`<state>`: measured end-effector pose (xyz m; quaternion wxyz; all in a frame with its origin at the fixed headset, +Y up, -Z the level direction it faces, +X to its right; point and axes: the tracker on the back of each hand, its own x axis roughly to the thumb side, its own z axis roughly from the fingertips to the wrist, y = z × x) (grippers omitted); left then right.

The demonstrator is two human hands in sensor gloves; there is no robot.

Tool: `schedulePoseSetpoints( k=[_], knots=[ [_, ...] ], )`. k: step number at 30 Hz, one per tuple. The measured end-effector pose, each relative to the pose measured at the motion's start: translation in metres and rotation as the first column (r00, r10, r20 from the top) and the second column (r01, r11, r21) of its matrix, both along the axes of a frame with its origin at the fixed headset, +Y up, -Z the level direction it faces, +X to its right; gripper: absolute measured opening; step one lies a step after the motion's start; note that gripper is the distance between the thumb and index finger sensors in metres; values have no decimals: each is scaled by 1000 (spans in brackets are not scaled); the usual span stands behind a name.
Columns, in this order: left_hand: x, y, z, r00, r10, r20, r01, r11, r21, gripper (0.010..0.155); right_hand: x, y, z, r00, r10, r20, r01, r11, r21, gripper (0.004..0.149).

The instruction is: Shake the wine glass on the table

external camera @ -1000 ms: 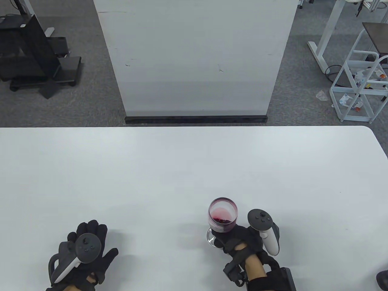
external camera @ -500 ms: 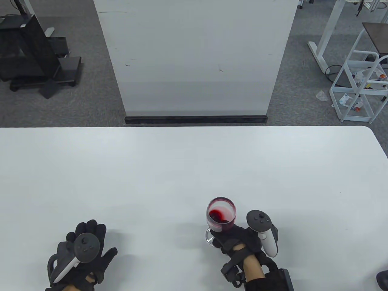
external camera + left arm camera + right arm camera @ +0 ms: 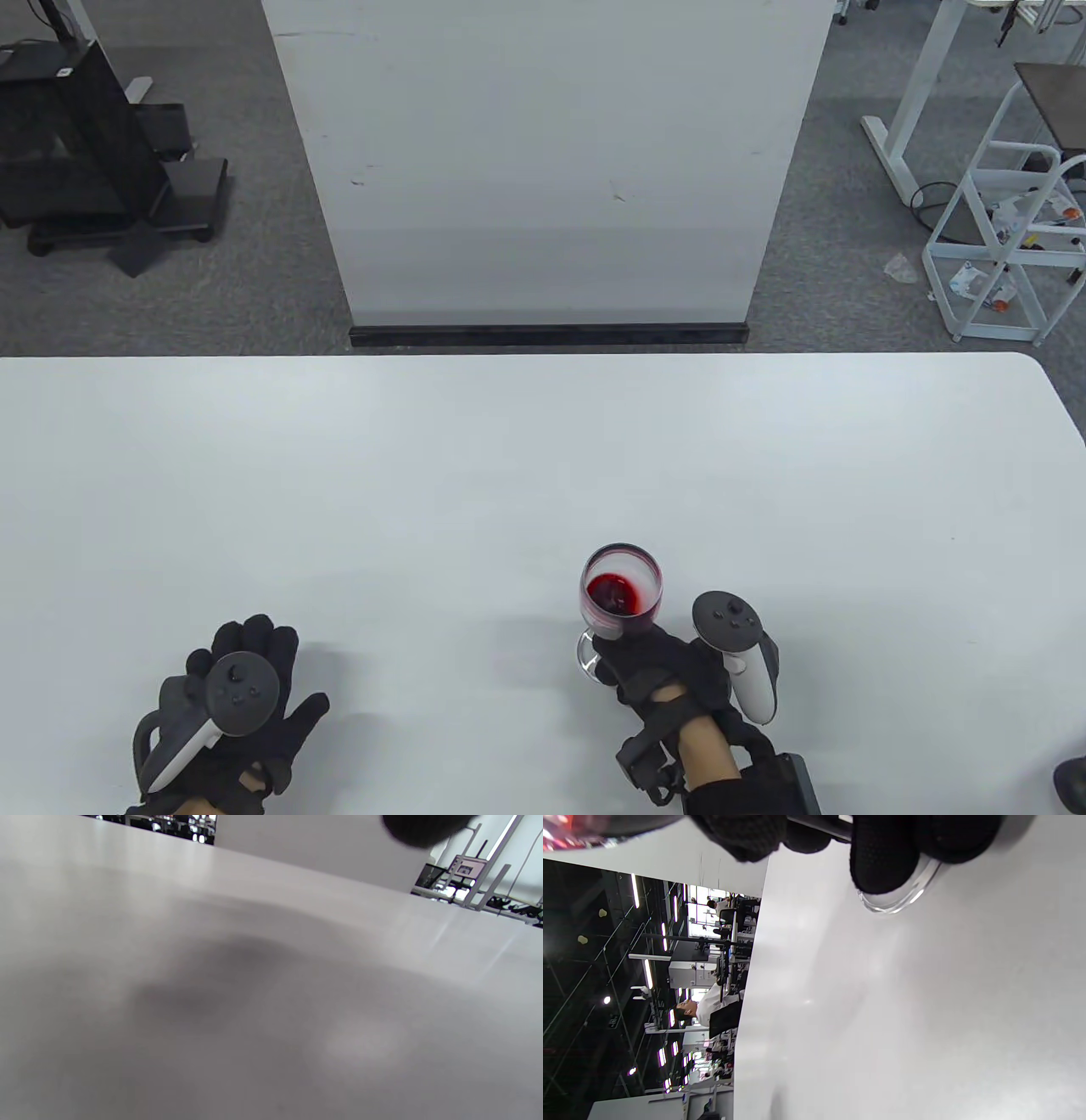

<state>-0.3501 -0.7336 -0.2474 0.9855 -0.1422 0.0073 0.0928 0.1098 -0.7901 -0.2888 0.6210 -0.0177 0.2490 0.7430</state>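
A clear wine glass [image 3: 621,592] with a little red wine in its bowl stands near the front of the white table [image 3: 509,458]. My right hand [image 3: 653,666] grips it low, around the stem under the bowl, hiding the stem and much of the foot. In the right wrist view my gloved fingers [image 3: 884,853] hang over the round glass foot [image 3: 903,897] at the table surface. My left hand [image 3: 242,696] rests palm down on the table at the front left, holding nothing. The left wrist view shows only bare table and a blurred fingertip [image 3: 420,830].
A tall white panel [image 3: 543,161] stands behind the table's far edge. The table's rounded right corner [image 3: 1048,382] lies at the far right. A white wire cart [image 3: 1005,229] and a black stand [image 3: 85,153] are on the floor beyond.
The glass bowl has shifted slightly away and to the left with my right hand. The wine has swirled from one side to pool in the middle. My left hand has stayed still.
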Motion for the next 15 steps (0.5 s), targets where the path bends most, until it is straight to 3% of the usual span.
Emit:
schedulePoseSetpoints(
  k=[5, 10, 13, 15],
  knots=[
    [0, 0, 0, 1000, -1, -1, 1, 1000, 1, 80, 0, 1, 1, 998, 45, 47, -46, 999, 15, 58],
    [0, -1, 0, 1000, 0, 2, 0, 1000, -2, 80, 2, 3, 0, 998, 40, -49, -40, 999, 4, 56],
    [0, -1, 0, 1000, 1, 3, -1, 1000, -3, 80, 1, 2, 1, 998, 54, 43, -55, 998, 17, 57],
    [0, -1, 0, 1000, -1, 5, 1, 1000, -5, 80, -2, 2, 2, 998, 44, 36, -44, 999, 17, 58]
  ],
)
